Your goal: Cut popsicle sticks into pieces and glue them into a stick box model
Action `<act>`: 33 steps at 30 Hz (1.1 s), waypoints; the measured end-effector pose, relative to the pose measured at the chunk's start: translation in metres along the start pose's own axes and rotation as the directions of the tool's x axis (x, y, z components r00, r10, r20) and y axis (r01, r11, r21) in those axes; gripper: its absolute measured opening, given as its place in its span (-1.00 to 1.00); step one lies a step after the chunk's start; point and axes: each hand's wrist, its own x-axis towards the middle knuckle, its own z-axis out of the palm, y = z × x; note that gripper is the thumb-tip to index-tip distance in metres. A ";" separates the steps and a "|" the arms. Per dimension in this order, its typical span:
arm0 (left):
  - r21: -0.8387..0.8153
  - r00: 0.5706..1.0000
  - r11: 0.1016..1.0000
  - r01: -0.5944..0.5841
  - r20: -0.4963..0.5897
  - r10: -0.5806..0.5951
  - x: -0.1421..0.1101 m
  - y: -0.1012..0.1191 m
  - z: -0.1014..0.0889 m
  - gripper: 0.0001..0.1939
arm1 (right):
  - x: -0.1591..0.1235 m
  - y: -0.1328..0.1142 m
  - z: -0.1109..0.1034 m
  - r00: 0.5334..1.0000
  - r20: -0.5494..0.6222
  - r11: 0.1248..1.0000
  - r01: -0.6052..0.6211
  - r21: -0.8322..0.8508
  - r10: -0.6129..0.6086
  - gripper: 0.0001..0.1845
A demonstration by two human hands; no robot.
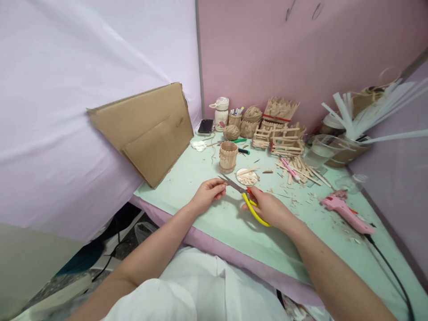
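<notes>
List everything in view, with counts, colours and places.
Scissors: one, yellow-handled, front centre
Stick-built cup: one, tan, centre
Scrap dish: one, pale, centre
Glue gun: one, pink, right
Loose sticks: many, tan, right
Pen-like tool: one, pink, on loose sticks
Stick crates: several, tan, back
Twine balls: two, brown, back
Pen holder: one, tan, back
Bottle: one, white, back
Phone: one, dark, back
Cardboard: at least one sheet, brown, left
Strips: several, white, right rear
Plastic cup: one, clear, right
Table cover: one, green, beneath
Left hand: one, bare, near scissors
Right hand: one, bare, holding scissors
</notes>
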 end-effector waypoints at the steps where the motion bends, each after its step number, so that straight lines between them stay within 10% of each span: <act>1: -0.001 1.000 1.000 -0.007 -0.002 0.007 0.000 -0.001 0.000 -0.75 | 0.000 0.000 0.000 1.000 0.004 1.000 0.002 -0.016 -0.002 -0.69; 33: 0.040 0.997 0.996 -0.080 0.002 0.080 0.001 -0.005 -0.002 -0.74 | -0.005 -0.008 -0.005 0.999 0.035 0.993 0.015 -0.118 -0.011 -0.67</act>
